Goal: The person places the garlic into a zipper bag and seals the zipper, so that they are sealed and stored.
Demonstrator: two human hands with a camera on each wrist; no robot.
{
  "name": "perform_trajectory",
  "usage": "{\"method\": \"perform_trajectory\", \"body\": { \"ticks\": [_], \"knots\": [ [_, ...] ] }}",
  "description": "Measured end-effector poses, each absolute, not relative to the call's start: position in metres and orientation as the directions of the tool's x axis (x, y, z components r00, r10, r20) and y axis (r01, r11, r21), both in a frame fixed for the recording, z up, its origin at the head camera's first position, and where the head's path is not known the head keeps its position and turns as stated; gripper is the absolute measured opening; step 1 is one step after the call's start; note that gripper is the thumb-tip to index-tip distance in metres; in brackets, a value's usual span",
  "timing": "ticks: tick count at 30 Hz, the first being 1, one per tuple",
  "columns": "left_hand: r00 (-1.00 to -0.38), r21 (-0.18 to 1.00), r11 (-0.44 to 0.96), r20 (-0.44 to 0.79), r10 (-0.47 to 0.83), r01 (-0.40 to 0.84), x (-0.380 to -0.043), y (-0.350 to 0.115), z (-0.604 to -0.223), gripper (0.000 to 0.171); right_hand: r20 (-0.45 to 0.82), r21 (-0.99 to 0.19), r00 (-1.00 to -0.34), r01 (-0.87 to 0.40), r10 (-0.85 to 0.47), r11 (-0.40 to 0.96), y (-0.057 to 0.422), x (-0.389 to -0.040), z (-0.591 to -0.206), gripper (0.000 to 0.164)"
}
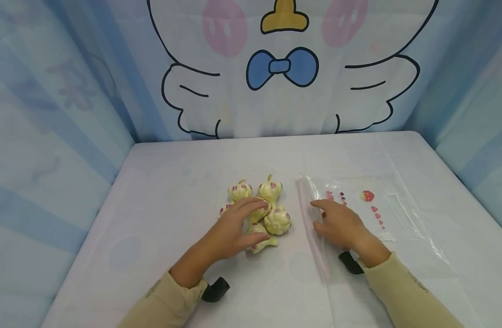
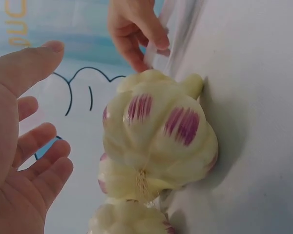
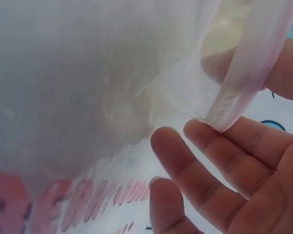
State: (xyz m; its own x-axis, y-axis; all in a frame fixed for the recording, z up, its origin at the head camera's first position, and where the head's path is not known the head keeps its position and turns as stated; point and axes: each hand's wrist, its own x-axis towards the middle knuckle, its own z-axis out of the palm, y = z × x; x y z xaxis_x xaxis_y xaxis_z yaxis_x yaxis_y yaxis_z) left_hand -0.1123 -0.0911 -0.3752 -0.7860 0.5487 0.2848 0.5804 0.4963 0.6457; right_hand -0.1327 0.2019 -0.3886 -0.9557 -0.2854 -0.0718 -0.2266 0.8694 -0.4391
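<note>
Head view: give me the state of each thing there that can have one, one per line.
Garlic bulbs: bunched together on the table
Clear bag: mostly flat on the table; whether open or sealed, I can't tell
Left hand: beside the bulbs, holding nothing
Right hand: pinching the bag's pink edge
Backdrop: hanging behind the table

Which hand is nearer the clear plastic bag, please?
Right: the right hand is at the pink edge of the bag; the left hand is left of it, by cream garlic bulbs.
</note>
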Motion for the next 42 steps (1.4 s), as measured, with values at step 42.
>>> {"method": "perform_trajectory", "body": {
  "ticks": [42],
  "knots": [
    [-0.77,0.671,0.485,0.208,0.603,0.561,-0.124,-0.017,-0.371,0.054,0.124,-0.488,-0.927,-0.367,-0.353,0.792,0.198,-0.097,-0.343,0.07]
  ]
}}
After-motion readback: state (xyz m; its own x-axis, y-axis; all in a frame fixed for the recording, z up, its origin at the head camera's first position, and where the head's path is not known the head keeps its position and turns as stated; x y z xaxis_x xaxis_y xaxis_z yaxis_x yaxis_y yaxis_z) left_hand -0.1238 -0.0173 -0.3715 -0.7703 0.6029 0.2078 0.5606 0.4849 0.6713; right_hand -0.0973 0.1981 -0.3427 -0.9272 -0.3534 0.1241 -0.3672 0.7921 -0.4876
